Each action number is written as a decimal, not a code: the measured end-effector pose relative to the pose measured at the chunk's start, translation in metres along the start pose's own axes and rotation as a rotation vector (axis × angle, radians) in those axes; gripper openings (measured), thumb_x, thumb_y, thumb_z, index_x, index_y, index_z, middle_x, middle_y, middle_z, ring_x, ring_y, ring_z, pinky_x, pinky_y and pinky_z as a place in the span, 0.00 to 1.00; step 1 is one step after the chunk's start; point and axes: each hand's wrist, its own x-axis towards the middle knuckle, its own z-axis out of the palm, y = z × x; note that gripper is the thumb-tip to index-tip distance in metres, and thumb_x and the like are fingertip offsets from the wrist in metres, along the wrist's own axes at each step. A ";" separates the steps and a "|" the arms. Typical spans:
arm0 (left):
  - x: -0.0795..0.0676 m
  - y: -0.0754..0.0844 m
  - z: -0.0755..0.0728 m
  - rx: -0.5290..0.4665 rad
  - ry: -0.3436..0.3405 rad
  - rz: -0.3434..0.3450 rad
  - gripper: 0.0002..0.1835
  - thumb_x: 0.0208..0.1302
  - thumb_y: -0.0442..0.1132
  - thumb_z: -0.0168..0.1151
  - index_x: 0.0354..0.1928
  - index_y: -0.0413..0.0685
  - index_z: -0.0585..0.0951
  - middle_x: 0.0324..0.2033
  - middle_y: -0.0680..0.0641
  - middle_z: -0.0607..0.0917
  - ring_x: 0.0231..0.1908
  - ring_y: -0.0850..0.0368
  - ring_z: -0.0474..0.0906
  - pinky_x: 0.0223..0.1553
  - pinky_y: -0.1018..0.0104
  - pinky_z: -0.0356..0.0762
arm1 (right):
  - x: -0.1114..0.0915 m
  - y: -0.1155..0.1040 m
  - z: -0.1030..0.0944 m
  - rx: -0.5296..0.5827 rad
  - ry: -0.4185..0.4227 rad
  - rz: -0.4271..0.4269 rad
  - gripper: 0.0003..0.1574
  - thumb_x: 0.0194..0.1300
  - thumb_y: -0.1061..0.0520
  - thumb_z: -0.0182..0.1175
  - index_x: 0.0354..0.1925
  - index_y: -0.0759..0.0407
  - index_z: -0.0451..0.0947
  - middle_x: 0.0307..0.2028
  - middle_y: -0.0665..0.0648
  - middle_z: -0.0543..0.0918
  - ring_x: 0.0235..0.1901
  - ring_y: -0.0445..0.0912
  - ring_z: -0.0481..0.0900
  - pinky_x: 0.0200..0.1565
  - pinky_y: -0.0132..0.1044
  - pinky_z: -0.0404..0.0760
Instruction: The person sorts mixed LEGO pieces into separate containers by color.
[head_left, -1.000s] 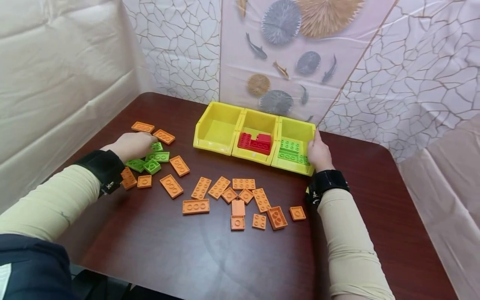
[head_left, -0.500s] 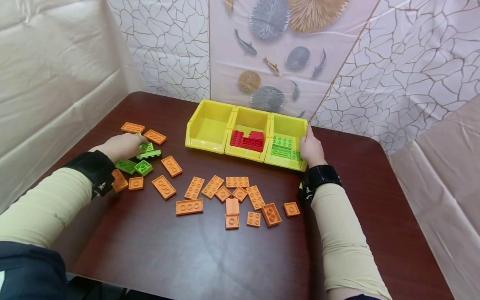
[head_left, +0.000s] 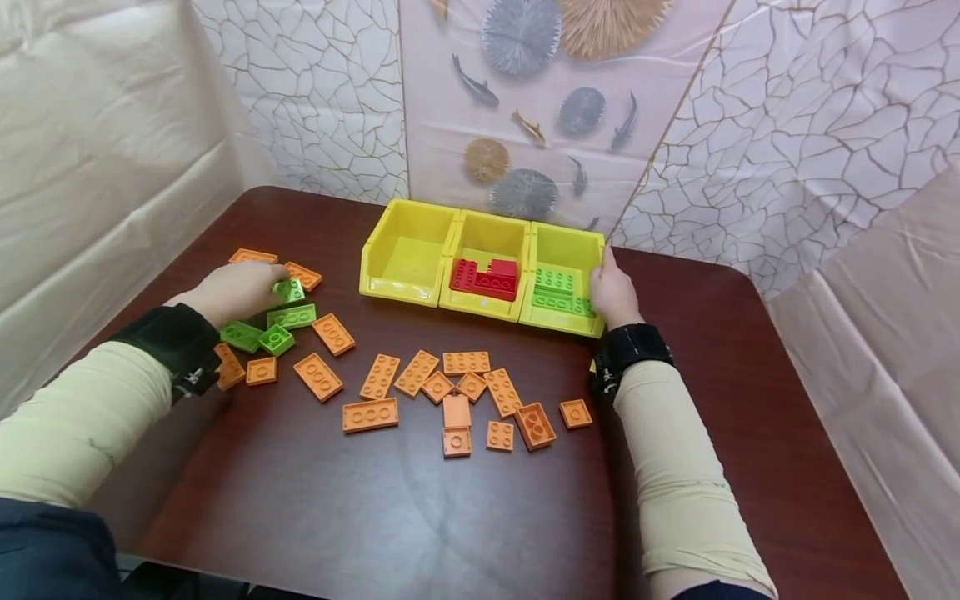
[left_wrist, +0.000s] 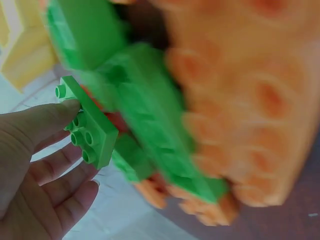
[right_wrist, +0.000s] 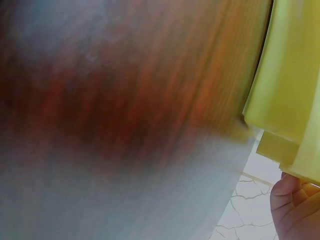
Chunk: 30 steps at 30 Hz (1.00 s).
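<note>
My left hand [head_left: 238, 292] is over a cluster of green building bricks at the table's left. In the left wrist view its thumb and fingers pinch a thin green toy building brick [left_wrist: 95, 132], studs toward the palm. Close by lie a long green brick [head_left: 292, 317], a small green brick [head_left: 277, 340] and another green brick [head_left: 242, 336]. On the right, my right hand [head_left: 615, 292] grips the side rim of the yellow bin [head_left: 567, 239], which holds several green bricks [head_left: 553, 279]. The right wrist view shows curled fingers [right_wrist: 287, 192] at the bin's edge; the rest is cut off.
A middle yellow bin [head_left: 491, 223] holds red bricks [head_left: 486, 280]; a left yellow bin [head_left: 408, 262] adjoins it. Several orange bricks [head_left: 378, 375] lie spread across the dark table [head_left: 360, 500], some beside my left hand. Patterned cloth [head_left: 525, 150] hangs behind the table.
The head view has shifted, so the scene sits further left. My left hand stays at the green bricks, where the long one has tilted and settled. My right hand keeps gripping the bin.
</note>
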 end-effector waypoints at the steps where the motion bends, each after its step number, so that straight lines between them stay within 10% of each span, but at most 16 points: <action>1: 0.001 0.004 -0.004 0.003 0.022 0.007 0.17 0.54 0.32 0.63 0.47 0.34 0.78 0.37 0.38 0.81 0.38 0.43 0.77 0.36 0.46 0.74 | 0.000 0.000 -0.001 0.001 0.003 0.000 0.34 0.74 0.50 0.24 0.73 0.49 0.28 0.58 0.72 0.67 0.42 0.60 0.72 0.48 0.52 0.68; 6: 0.018 0.053 -0.024 -0.019 0.118 0.075 0.19 0.57 0.35 0.63 0.51 0.39 0.77 0.40 0.40 0.79 0.40 0.45 0.76 0.38 0.49 0.75 | -0.001 -0.004 -0.005 0.000 0.002 -0.005 0.34 0.74 0.50 0.25 0.73 0.50 0.29 0.65 0.69 0.59 0.52 0.61 0.69 0.54 0.53 0.65; 14: 0.076 0.205 -0.040 -0.064 0.204 0.495 0.14 0.62 0.39 0.60 0.49 0.45 0.77 0.41 0.47 0.80 0.40 0.54 0.77 0.41 0.62 0.76 | -0.003 -0.001 -0.003 0.016 0.009 -0.029 0.34 0.74 0.51 0.25 0.73 0.52 0.31 0.66 0.68 0.58 0.56 0.61 0.67 0.55 0.53 0.65; 18: 0.105 0.262 -0.035 -0.002 0.146 0.562 0.14 0.65 0.41 0.57 0.51 0.46 0.75 0.41 0.47 0.79 0.39 0.54 0.76 0.39 0.62 0.75 | -0.003 0.001 0.001 0.022 0.008 -0.022 0.34 0.74 0.51 0.25 0.73 0.51 0.32 0.65 0.69 0.60 0.52 0.61 0.69 0.53 0.53 0.66; 30: 0.162 0.309 -0.016 0.126 0.132 0.483 0.13 0.68 0.36 0.49 0.51 0.48 0.77 0.41 0.47 0.81 0.42 0.53 0.77 0.40 0.57 0.76 | 0.004 0.002 0.000 0.008 0.033 -0.004 0.34 0.73 0.51 0.26 0.74 0.50 0.35 0.63 0.68 0.64 0.53 0.60 0.70 0.54 0.53 0.67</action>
